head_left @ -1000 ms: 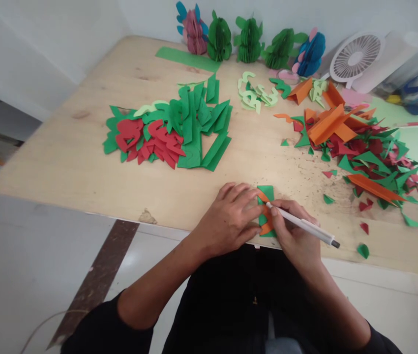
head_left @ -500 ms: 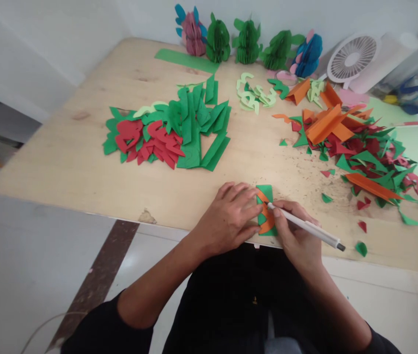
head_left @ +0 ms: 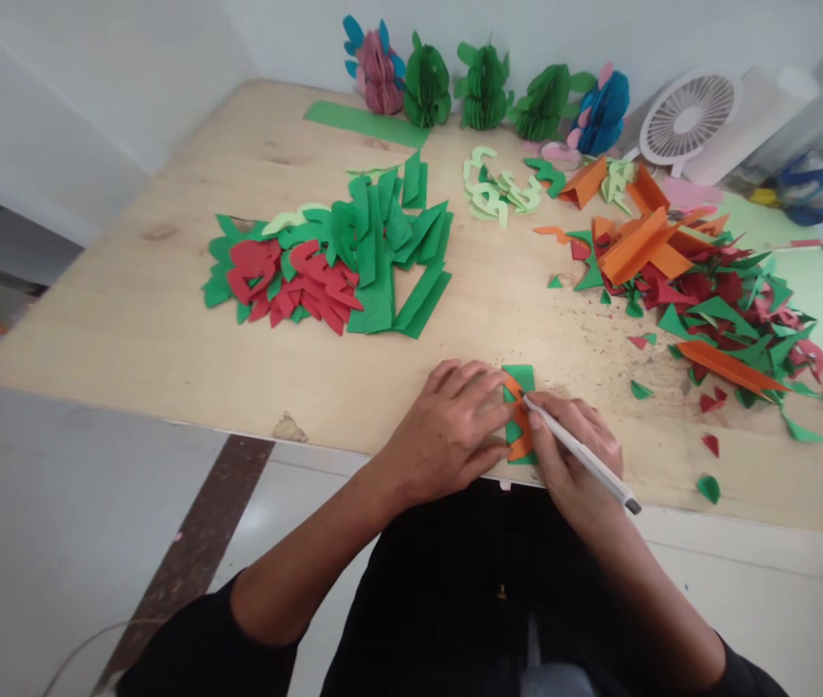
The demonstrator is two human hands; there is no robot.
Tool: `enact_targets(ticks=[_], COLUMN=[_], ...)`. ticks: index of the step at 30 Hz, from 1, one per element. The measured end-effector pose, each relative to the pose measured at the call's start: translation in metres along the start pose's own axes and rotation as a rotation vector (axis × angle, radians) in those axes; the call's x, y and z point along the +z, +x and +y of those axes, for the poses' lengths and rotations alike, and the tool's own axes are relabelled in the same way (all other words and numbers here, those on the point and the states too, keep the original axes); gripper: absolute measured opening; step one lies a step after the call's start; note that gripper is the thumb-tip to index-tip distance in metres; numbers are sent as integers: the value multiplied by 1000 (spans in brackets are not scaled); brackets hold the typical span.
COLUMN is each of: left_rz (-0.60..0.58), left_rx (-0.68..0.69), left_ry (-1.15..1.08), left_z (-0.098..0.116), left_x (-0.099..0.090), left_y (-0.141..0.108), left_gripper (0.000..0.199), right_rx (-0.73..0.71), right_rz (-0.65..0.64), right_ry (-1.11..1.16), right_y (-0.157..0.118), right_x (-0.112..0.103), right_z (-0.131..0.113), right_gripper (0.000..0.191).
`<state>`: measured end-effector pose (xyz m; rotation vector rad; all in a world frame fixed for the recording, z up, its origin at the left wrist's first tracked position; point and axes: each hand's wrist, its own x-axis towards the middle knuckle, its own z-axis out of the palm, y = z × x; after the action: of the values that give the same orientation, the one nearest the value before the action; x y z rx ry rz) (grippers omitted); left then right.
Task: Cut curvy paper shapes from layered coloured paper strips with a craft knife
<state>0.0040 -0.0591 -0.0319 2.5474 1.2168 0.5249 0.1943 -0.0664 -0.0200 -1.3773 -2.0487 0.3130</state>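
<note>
At the table's front edge lies a green paper strip [head_left: 520, 375] with an orange paper cutout [head_left: 522, 443] on top. My left hand [head_left: 449, 426] rests flat beside them, fingers spread, its fingertips pressing the left side of the cutout. My right hand [head_left: 580, 455] grips a white pen [head_left: 590, 460], its tip at the upper right edge of the orange cutout. Part of the strip and cutout is hidden under my fingers.
Green folded paper [head_left: 375, 290] and red cutouts [head_left: 320, 286] lie to the left. Orange, red and green scraps [head_left: 731, 310] are heaped at right. Paper figures [head_left: 484, 87] and a white fan [head_left: 687, 118] stand along the wall. Pale green cutouts [head_left: 488, 198] lie mid-table.
My right hand has shifted slightly left, and the pen's tip has moved a little up and left along the orange cutout; the pen is tilted more steeply. My left hand has stayed put.
</note>
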Motion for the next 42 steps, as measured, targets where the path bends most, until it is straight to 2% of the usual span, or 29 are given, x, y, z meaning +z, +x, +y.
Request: enact_targets(ticks=[6, 22, 29, 35, 42], left_rz=[-27, -7, -22, -27, -23], left_rx=[6, 32, 26, 18, 16], left_ry=[5, 3, -1, -2, -7], left_z=[0, -1, 0, 0, 0], left_x=[-3, -4, -5, -6, -5], left_y=[-1, -5, -5, -4, -5], left_gripper=[40, 37, 36, 33, 32], right_rx=[1, -9, 99, 258, 239], right_rz=[-6, -2, -38, -84, -61], right_ry=[-6, -18, 75, 293, 197], right_y=[1, 2, 4, 4, 8], right_x=[0, 0, -2, 2, 4], right_z=[0, -2, 0, 5, 2], right_gripper=[17, 17, 17, 16, 19])
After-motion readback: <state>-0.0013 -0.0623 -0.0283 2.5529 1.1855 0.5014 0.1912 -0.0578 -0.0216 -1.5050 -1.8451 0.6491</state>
